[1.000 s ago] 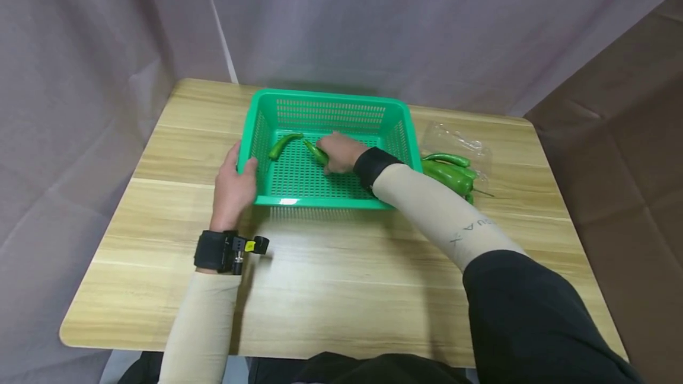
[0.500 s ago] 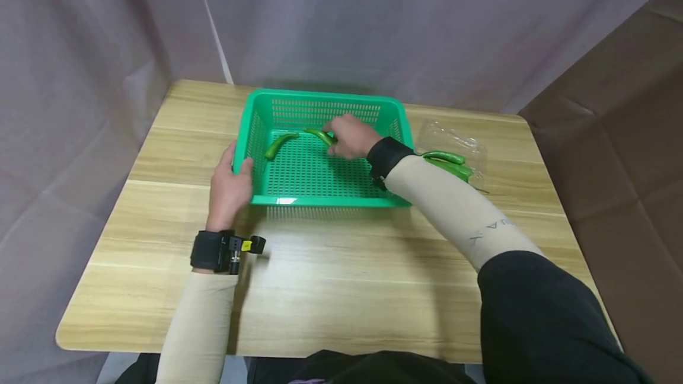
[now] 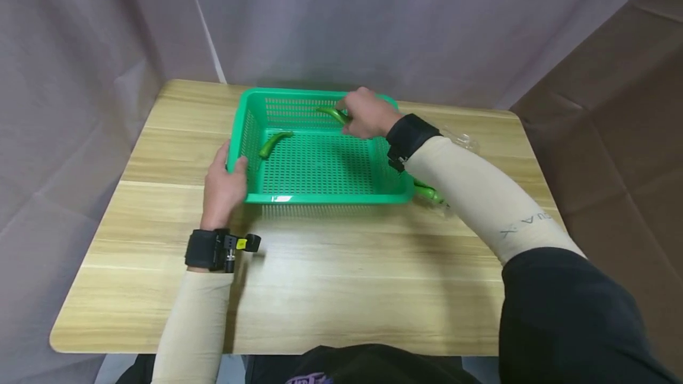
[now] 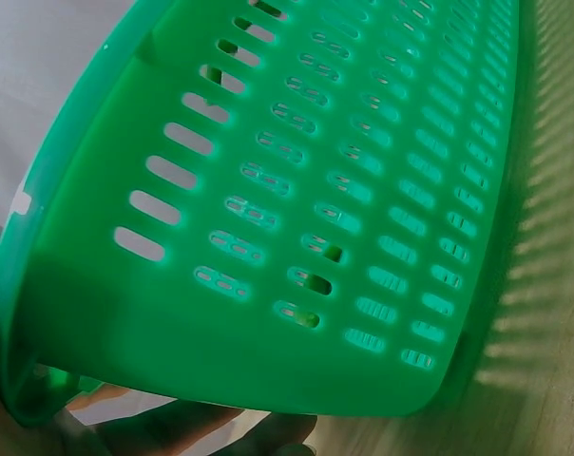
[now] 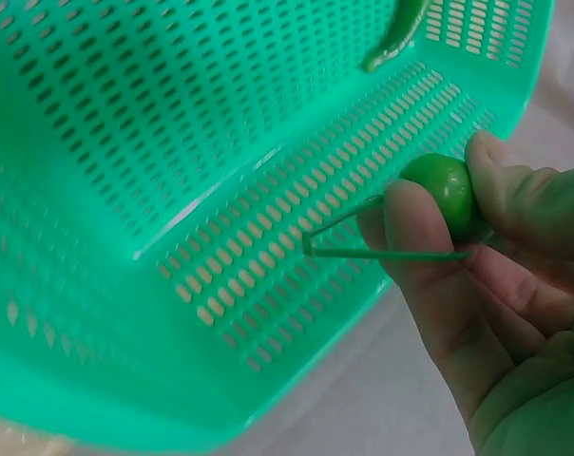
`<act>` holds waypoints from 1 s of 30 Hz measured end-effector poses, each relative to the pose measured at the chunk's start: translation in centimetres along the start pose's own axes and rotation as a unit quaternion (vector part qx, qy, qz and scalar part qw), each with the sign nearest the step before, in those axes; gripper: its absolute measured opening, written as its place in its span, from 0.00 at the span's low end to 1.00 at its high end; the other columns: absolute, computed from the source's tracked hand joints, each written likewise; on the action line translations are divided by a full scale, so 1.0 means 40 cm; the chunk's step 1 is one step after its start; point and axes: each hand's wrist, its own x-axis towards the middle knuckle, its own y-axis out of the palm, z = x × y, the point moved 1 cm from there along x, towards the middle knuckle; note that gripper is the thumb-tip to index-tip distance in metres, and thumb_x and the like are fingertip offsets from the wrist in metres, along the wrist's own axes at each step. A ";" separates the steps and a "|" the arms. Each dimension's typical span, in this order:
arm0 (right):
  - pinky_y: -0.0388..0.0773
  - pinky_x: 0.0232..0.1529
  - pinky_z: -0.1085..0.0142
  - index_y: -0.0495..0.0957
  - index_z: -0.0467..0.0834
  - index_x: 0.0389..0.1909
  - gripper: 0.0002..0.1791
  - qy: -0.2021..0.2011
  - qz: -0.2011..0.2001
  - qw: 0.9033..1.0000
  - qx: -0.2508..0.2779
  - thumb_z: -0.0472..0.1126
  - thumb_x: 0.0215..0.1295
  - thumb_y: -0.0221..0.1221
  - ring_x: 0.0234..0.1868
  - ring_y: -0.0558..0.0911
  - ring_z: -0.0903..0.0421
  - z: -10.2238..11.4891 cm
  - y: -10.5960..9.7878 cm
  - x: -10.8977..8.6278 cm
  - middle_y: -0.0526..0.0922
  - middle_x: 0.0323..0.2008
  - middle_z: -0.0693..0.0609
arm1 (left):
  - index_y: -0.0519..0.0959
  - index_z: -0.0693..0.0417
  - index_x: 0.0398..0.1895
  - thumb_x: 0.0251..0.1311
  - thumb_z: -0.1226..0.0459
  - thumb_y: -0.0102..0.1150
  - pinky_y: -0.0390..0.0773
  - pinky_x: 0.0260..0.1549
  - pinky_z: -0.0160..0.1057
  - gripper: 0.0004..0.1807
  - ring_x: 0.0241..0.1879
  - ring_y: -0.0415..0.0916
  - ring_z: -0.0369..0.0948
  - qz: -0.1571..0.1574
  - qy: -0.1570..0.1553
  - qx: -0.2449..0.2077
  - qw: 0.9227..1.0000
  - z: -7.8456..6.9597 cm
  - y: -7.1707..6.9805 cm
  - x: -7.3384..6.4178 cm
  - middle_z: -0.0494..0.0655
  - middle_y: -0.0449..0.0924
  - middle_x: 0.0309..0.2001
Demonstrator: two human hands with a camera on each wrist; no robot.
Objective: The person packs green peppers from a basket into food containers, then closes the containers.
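Observation:
My left hand [image 3: 221,190] grips the left side of a green plastic basket [image 3: 325,198], thumb at the rim; in the left wrist view, its fingers [image 4: 187,425] show below the basket's perforated wall. Over the basket's back right part, my right hand [image 3: 370,114] holds up a green chili pepper [image 3: 332,114]. The right wrist view shows this pepper's rounded stem end [image 5: 441,183] pinched between thumb and fingers, its thin bent stem sticking out. Another green chili [image 3: 274,144] lies on the basket floor toward the left.
Right of the basket, several green peppers [image 3: 428,193] lie partly hidden under my right forearm, with a clear plastic bag [image 3: 463,140] behind them. The wooden table [image 3: 331,289] reaches a grey curtain [image 3: 341,22] at the back; brown cloth [image 3: 613,111] hangs at the right.
My right hand has lifted the chili from the basket floor and carried it back and to the right. The left hand stays on the basket side. The other chili stays put.

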 end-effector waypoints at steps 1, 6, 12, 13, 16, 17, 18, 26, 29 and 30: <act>0.83 0.50 0.53 0.75 0.34 0.69 0.28 0.000 -0.007 1.000 -0.002 0.37 0.70 0.65 0.43 0.88 0.43 -0.007 -0.007 -0.009 0.89 0.48 0.35 | 0.48 0.40 0.86 0.82 0.51 0.42 0.76 0.59 0.59 0.35 0.66 0.73 0.58 0.002 -0.001 0.000 1.000 -0.001 0.000 0.000 0.58 0.64 0.79; 0.74 0.38 0.57 0.74 0.34 0.69 0.28 0.020 -0.023 1.000 0.005 0.37 0.70 0.64 0.24 0.77 0.51 -0.051 -0.046 -0.061 0.86 0.28 0.38 | 0.47 0.40 0.86 0.82 0.50 0.41 0.75 0.61 0.60 0.35 0.67 0.73 0.58 0.003 -0.004 -0.007 1.000 -0.005 -0.004 0.001 0.58 0.63 0.79; 0.82 0.54 0.48 0.71 0.33 0.72 0.30 0.069 -0.019 0.997 0.028 0.37 0.72 0.63 0.47 0.87 0.39 -0.111 -0.076 -0.125 0.87 0.51 0.31 | 0.47 0.38 0.86 0.82 0.50 0.41 0.74 0.64 0.61 0.34 0.69 0.71 0.58 0.007 -0.004 -0.015 1.000 -0.006 -0.008 0.002 0.56 0.61 0.80; 0.82 0.56 0.47 0.71 0.33 0.72 0.30 0.076 -0.019 0.996 0.032 0.37 0.72 0.62 0.49 0.86 0.38 -0.120 -0.079 -0.135 0.86 0.55 0.31 | 0.46 0.38 0.86 0.82 0.50 0.41 0.73 0.64 0.62 0.35 0.70 0.70 0.58 0.008 -0.005 -0.015 1.000 -0.005 -0.009 0.002 0.56 0.60 0.81; 0.83 0.52 0.49 0.71 0.33 0.72 0.30 0.092 -0.025 0.994 0.048 0.37 0.72 0.63 0.41 0.88 0.41 -0.146 -0.085 -0.164 0.87 0.51 0.31 | 0.46 0.38 0.86 0.82 0.50 0.41 0.72 0.66 0.64 0.35 0.72 0.68 0.59 0.008 -0.009 -0.015 1.000 -0.002 -0.011 0.002 0.55 0.59 0.81; 0.83 0.52 0.49 0.70 0.33 0.72 0.30 0.097 -0.027 0.994 0.052 0.37 0.72 0.63 0.39 0.89 0.43 -0.154 -0.087 -0.174 0.88 0.50 0.31 | 0.46 0.38 0.86 0.82 0.50 0.41 0.72 0.66 0.64 0.35 0.72 0.68 0.59 0.008 -0.008 -0.015 1.000 -0.001 -0.011 0.003 0.56 0.59 0.81; 0.84 0.50 0.50 0.70 0.33 0.72 0.30 0.101 -0.030 0.993 0.056 0.36 0.72 0.63 0.35 0.89 0.45 -0.162 -0.088 -0.185 0.89 0.47 0.31 | 0.46 0.38 0.86 0.82 0.50 0.41 0.72 0.66 0.64 0.35 0.73 0.67 0.59 0.007 -0.006 -0.014 1.000 -0.001 -0.011 0.003 0.56 0.59 0.81; 0.88 0.42 0.51 0.70 0.31 0.72 0.31 0.160 -0.054 0.981 0.094 0.35 0.71 0.64 0.32 0.91 0.47 -0.243 -0.100 -0.294 0.88 0.45 0.29 | 0.47 0.35 0.86 0.82 0.49 0.40 0.75 0.60 0.58 0.34 0.67 0.72 0.57 0.011 -0.007 -0.019 1.000 0.000 -0.006 0.001 0.56 0.64 0.79; 0.88 0.36 0.55 0.67 0.29 0.73 0.32 0.190 -0.056 0.973 0.116 0.35 0.71 0.64 0.33 0.91 0.45 -0.278 -0.102 -0.342 0.86 0.48 0.25 | 0.47 0.35 0.86 0.82 0.50 0.40 0.75 0.61 0.60 0.34 0.68 0.71 0.57 0.011 -0.005 -0.017 1.000 -0.002 -0.007 0.001 0.56 0.63 0.79; 0.88 0.35 0.56 0.66 0.29 0.73 0.33 0.199 -0.056 0.971 0.124 0.34 0.71 0.64 0.33 0.91 0.46 -0.291 -0.102 -0.358 0.85 0.49 0.24 | 0.47 0.35 0.86 0.82 0.50 0.40 0.75 0.61 0.60 0.34 0.69 0.71 0.57 0.011 -0.005 -0.018 1.000 -0.003 -0.007 0.002 0.56 0.63 0.79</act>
